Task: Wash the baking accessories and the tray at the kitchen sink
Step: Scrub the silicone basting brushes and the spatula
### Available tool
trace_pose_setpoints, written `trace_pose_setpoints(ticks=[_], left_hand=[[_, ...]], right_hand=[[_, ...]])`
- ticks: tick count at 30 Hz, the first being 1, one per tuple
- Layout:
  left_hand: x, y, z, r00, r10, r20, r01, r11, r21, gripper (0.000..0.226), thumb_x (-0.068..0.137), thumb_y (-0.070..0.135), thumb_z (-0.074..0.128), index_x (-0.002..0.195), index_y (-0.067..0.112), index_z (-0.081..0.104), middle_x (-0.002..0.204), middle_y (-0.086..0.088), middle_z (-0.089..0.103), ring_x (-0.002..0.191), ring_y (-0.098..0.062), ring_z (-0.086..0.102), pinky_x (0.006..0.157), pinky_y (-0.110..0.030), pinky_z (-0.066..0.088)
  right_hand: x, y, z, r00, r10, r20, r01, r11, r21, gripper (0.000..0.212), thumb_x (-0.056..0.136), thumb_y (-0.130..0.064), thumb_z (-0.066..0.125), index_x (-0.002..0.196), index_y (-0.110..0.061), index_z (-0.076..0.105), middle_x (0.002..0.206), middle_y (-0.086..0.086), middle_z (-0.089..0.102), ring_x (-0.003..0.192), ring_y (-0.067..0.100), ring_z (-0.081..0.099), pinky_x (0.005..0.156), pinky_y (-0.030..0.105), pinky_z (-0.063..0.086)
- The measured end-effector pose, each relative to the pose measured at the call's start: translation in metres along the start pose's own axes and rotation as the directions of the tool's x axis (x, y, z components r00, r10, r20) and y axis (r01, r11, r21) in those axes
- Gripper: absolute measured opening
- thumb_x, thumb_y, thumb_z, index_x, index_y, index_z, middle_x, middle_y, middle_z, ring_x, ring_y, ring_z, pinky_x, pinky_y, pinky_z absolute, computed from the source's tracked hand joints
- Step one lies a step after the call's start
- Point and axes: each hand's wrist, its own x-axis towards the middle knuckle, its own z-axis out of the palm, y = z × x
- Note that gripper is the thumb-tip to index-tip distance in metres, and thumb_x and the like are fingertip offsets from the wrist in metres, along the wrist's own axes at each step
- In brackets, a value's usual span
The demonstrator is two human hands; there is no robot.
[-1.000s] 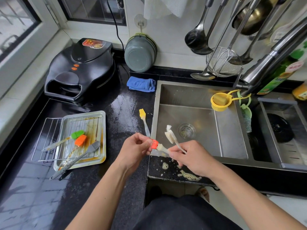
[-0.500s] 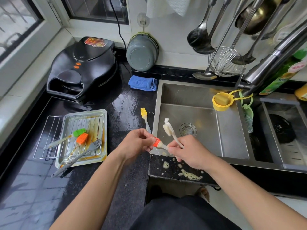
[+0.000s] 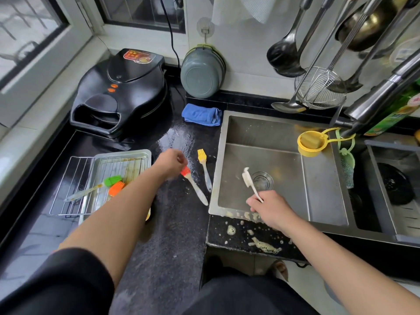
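Brushes: two lie on the wet counter [image 3: 172, 235] beside the sink [image 3: 268, 133], two plus the tray [image 3: 145, 154] remain apparently unwashed; blurred left hand [image 3: 169, 163] grip unclear, right hand [image 3: 271, 209] grips a soapy scrubber [image 3: 248, 181].

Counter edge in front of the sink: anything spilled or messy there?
Yes. Yellowish suds are splattered on the black counter below the sink's front rim, with more foam clinging to that rim beside the right hand, which holds a sudsy white cleaning brush.
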Motion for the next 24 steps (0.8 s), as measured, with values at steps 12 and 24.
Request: trace_pose_setpoints(ticks=[12, 24], left_hand=[[-0.104, -0.038, 0.065, 0.964, -0.195, -0.180, 0.147, 0.958, -0.247, 0.030, 0.093, 0.012, 0.053, 0.115, 0.021, 0.072, 0.117, -0.002, 0.074, 0.111, -0.023, 0.066, 0.095, -0.032, 0.051], [-0.110, -0.165, -0.038, 0.821, -0.391, -0.415, 0.477, 0.870, 0.124, 0.027, 0.093, 0.016, 0.054, 0.117, 0.012, 0.067, 0.112, -0.016, 0.071, 0.105, -0.037, 0.065, 0.080, -0.041, 0.051]], right_hand=[[0.011, -0.050, 0.070, 0.986, -0.084, 0.145, 0.093, 0.994, -0.057, 0.026, 0.090, -0.037, 0.054, 0.074, -0.018, 0.061, 0.070, 0.004, 0.064, 0.075, 0.033, 0.064, 0.069, 0.038, 0.051], [0.001, -0.087, 0.112, 0.955, -0.153, 0.253, 0.179, 0.981, -0.081, 0.027, 0.099, -0.034, 0.051, 0.089, -0.012, 0.064, 0.067, 0.001, 0.052, 0.064, 0.019, 0.049, 0.061, 0.033, 0.038]])
